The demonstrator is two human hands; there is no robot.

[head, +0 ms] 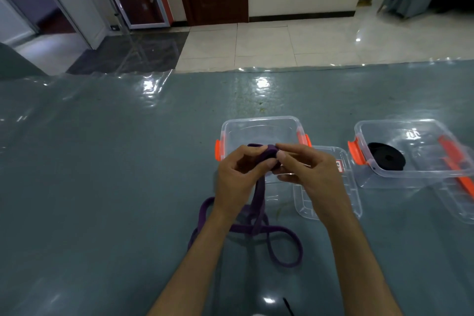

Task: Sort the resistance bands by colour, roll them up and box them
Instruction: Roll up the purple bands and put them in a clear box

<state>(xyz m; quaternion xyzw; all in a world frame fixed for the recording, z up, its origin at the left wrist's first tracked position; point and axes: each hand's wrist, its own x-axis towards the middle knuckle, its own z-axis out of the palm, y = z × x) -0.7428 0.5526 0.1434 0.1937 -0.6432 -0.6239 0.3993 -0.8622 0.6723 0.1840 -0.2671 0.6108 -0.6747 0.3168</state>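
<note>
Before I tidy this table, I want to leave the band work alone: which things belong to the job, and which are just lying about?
Job:
purple resistance band, being rolled by left hand and right hand
empty clear box
clear box holding the rolled black band
box lid

Lying about:
thin black object at the near edge; cannot tell what it is

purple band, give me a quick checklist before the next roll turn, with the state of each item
1. Both hands on the roll: left hand and right hand pinch the purple band - ok.
2. Roll tight and even: mostly hidden by fingers - cannot tell.
3. Loose tail free to feed: it lies in crossed loops on the table - not ok.
4. Middle box open and ready: lid off beside it - ok.
5. Colours kept apart: black roll sits in the right box - ok.
</note>
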